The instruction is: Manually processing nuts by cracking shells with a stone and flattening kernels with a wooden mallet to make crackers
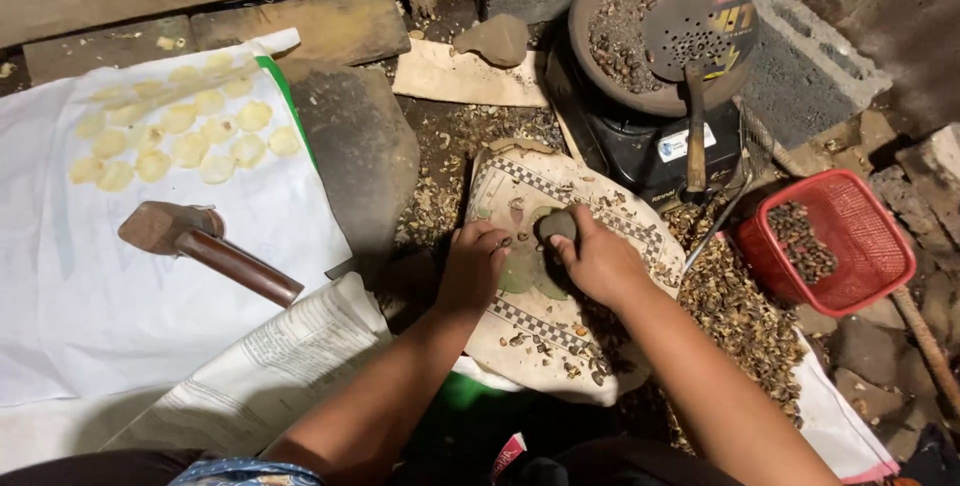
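Note:
My right hand (598, 264) grips a small grey stone (557, 225) over a worn patch in the middle of a cream cloth with a checkered border (530, 181). My left hand (473, 264) rests beside it, fingertips pinched on something small on the cloth that I cannot make out. Husk bits lie scattered over the cloth. To the left, a wooden-handled mallet (205, 246) lies on white paper (120, 316) next to several flat pale yellow discs (180, 136).
A dark pan of roasted seeds (620, 41) with a perforated ladle (692, 36) sits on a black stove at the back right. A red basket (835, 241) holds more seeds. A heap of shells (735, 316) lies right of the cloth. A flat grey stone slab (355, 146) lies left.

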